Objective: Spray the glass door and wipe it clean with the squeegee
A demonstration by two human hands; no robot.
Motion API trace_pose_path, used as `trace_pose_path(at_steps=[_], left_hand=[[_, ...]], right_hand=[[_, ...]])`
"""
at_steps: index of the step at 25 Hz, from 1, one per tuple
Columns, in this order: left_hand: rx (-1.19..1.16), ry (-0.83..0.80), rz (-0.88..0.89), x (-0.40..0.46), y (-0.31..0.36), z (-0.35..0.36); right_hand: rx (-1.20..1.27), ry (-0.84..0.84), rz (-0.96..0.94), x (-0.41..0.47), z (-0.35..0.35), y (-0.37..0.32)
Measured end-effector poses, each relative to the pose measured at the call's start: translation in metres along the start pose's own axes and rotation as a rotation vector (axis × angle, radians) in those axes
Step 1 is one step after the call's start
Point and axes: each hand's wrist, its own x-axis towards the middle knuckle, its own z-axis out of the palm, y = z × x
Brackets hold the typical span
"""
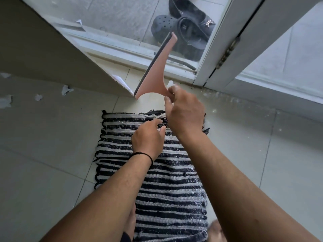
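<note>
Right hand (183,112) pinches the handle of the pink squeegee (155,69); its dark blade edge lies against the lower pane of the glass door (122,20). Left hand (148,137) is loosely curled, fingers together, holding nothing, above the striped mat (173,189). Dark shoes (185,30) show behind the glass.

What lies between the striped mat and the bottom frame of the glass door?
In the head view, only bare floor tile lies between the striped mat and the door frame; the pink squeegee, held by the right hand, hangs above it.
</note>
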Motion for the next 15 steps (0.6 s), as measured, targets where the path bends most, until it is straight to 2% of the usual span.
trace_pose_path(at_steps=[3,6,11,15], left_hand=[[-0.023,0.022,-0.04,-0.004,0.008,-0.013],[-0.037,0.038,-0.09,0.002,0.014,-0.024],[-0.103,0.136,-0.062,0.03,0.028,-0.027],[-0.204,0.098,-0.011,0.065,0.042,-0.018]], right_hand=[[0.062,0.05,0.097,-0.018,-0.024,0.008],[0.026,0.096,0.211,-0.042,-0.038,0.027],[0.033,0.142,0.446,-0.068,-0.033,0.069],[-0.012,0.137,0.518,-0.074,-0.018,0.094]])
